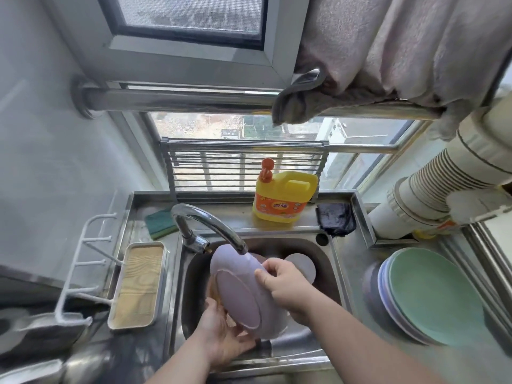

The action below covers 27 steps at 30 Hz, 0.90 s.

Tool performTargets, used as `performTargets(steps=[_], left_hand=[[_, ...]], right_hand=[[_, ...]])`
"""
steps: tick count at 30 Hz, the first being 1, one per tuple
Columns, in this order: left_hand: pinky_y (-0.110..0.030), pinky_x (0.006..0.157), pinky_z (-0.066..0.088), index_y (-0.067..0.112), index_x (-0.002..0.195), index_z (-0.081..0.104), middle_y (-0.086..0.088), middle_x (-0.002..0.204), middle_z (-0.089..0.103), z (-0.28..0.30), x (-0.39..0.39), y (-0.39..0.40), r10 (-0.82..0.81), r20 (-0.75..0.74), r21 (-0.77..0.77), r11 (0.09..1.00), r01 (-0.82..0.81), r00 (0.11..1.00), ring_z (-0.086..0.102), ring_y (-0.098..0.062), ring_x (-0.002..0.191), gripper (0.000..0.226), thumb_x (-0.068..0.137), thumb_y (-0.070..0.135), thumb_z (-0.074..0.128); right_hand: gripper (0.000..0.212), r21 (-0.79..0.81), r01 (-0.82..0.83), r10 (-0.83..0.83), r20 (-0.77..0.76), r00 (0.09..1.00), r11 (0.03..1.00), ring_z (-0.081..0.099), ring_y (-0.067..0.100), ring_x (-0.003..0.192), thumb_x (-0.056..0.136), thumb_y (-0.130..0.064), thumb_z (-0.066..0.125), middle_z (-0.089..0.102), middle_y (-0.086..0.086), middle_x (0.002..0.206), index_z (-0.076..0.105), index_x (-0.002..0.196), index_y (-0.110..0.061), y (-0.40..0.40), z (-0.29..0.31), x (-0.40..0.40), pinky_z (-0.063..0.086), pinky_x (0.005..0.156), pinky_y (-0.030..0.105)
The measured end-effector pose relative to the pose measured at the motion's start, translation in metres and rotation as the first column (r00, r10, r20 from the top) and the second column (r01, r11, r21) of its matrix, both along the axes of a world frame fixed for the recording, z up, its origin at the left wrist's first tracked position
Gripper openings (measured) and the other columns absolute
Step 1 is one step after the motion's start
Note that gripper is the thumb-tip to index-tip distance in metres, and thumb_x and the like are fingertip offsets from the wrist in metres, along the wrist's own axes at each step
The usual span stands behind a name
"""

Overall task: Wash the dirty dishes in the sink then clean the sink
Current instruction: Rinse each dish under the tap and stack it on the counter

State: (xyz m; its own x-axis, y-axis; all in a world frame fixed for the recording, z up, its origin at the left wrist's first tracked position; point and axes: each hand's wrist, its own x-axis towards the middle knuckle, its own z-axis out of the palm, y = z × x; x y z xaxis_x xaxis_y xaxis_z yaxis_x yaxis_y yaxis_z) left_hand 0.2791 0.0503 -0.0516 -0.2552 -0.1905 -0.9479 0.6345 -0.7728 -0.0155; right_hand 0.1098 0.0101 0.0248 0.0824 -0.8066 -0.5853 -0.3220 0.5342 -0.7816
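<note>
Over the steel sink (329,261) I hold a lilac plate (238,286) tilted, its underside toward me, right under the faucet spout (221,228). My left hand (224,336) cups the plate's lower edge from beneath with spread fingers. My right hand (285,284) grips its upper right rim, fingers curled over the edge. Another lilac dish (304,266) lies in the basin behind my right hand. Something orange-brown shows behind the plate at its left; I cannot tell what it is.
A stack of plates (432,295), green on top, sits on the right counter. Yellow detergent bottle (282,198), green sponge (160,223) and dark cloth (336,218) line the back ledge. A wood-lined tray (138,284) and white rack (83,267) stand at left. Stacked paper cups (443,184) lean at right.
</note>
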Motion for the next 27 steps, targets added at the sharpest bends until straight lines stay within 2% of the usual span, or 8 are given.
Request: performTargets(steps=[2, 5, 8, 11, 13, 17, 25, 27], left_hand=[[-0.051, 0.076, 0.057, 0.013, 0.123, 0.070, -0.021, 0.124, 0.070, -0.005, 0.000, 0.003, -0.018, 0.017, 0.023, 1.000, 0.017, 1.000, 0.066, -0.041, 0.098, 0.104, 0.086, 0.094, 0.017], [-0.057, 0.077, 0.060, 0.010, 0.120, 0.068, -0.018, 0.124, 0.070, -0.015, 0.005, 0.003, 0.028, 0.024, 0.048, 0.998, -0.029, 0.999, 0.065, -0.044, 0.106, 0.094, 0.095, 0.085, 0.018], [-0.055, 0.055, 0.063, 0.006, 0.136, 0.064, -0.019, 0.095, 0.078, -0.023, 0.008, 0.000, 0.176, 0.036, -0.008, 0.984, -0.176, 0.984, 0.071, -0.038, 0.093, 0.053, 0.113, 0.044, 0.036], [-0.044, 0.045, 0.060, -0.007, 0.142, 0.055, -0.024, 0.076, 0.075, -0.022, 0.011, -0.010, 0.284, 0.036, -0.071, 0.957, -0.281, 0.958, 0.076, -0.034, 0.061, 0.038, 0.110, 0.006, 0.041], [-0.040, 0.049, 0.062, -0.012, 0.141, 0.053, -0.027, 0.082, 0.074, -0.017, 0.014, -0.017, 0.353, -0.006, -0.085, 0.932, -0.352, 0.936, 0.076, -0.034, 0.062, 0.036, 0.110, 0.004, 0.043], [-0.041, 0.060, 0.066, -0.012, 0.136, 0.056, -0.028, 0.114, 0.072, -0.002, 0.007, -0.036, 0.409, -0.084, -0.118, 0.901, -0.417, 0.908, 0.077, -0.034, 0.096, 0.033, 0.109, 0.006, 0.051], [-0.044, 0.084, 0.064, -0.004, 0.128, 0.066, -0.022, 0.114, 0.076, 0.023, -0.043, -0.062, 0.169, 0.038, -0.230, 0.961, -0.156, 0.985, 0.077, -0.033, 0.102, 0.025, 0.105, 0.006, 0.061], [-0.046, 0.079, 0.066, 0.000, 0.125, 0.066, -0.022, 0.105, 0.079, 0.027, -0.051, -0.061, 0.104, 0.049, -0.231, 0.969, -0.090, 0.993, 0.079, -0.034, 0.094, 0.024, 0.105, 0.013, 0.063]], right_hand=[[0.021, 0.082, 0.111, -0.117, 0.077, 0.990, 0.990, 0.050, 0.018, 0.076, 0.105, -0.030, 0.062, 0.060, 0.005, 0.081, 0.064, 0.091, -0.015, -0.001, -0.001, 0.010, 0.040, 0.065, 0.030], [0.022, 0.235, 0.301, -0.349, 0.199, 0.916, 0.924, 0.062, 0.026, 0.086, 0.107, -0.029, 0.060, 0.071, 0.021, 0.095, 0.064, 0.101, -0.009, -0.003, -0.005, 0.012, 0.057, 0.072, 0.043], [0.020, 0.389, 0.491, -0.611, 0.302, 0.731, 0.780, 0.071, 0.040, 0.107, 0.109, -0.021, 0.056, 0.072, 0.028, 0.116, 0.060, 0.113, -0.002, -0.008, -0.014, -0.002, 0.059, 0.091, 0.061], [0.018, 0.482, 0.563, -0.732, 0.316, 0.603, 0.671, 0.072, 0.035, 0.104, 0.109, -0.015, 0.055, 0.074, 0.021, 0.117, 0.060, 0.120, -0.002, -0.010, -0.021, -0.018, 0.063, 0.074, 0.048], [0.017, 0.522, 0.608, -0.797, 0.307, 0.521, 0.599, 0.073, 0.031, 0.095, 0.109, -0.013, 0.054, 0.075, 0.019, 0.108, 0.061, 0.120, -0.001, -0.009, -0.027, -0.026, 0.062, 0.060, 0.041], [0.017, 0.569, 0.659, -0.871, 0.337, 0.358, 0.491, 0.078, 0.030, 0.068, 0.108, -0.009, 0.053, 0.078, 0.019, 0.080, 0.062, 0.110, 0.005, -0.002, -0.035, -0.041, 0.061, 0.048, 0.036], [0.023, 0.592, 0.704, -0.916, 0.316, 0.247, 0.393, 0.078, 0.024, 0.065, 0.112, -0.015, 0.046, 0.078, 0.014, 0.078, 0.062, 0.109, 0.001, 0.032, -0.046, -0.080, 0.062, 0.049, 0.034], [0.025, 0.609, 0.703, -0.928, 0.297, 0.227, 0.367, 0.077, 0.027, 0.070, 0.112, -0.016, 0.045, 0.077, 0.013, 0.074, 0.061, 0.107, 0.001, 0.039, -0.046, -0.085, 0.061, 0.047, 0.032]])
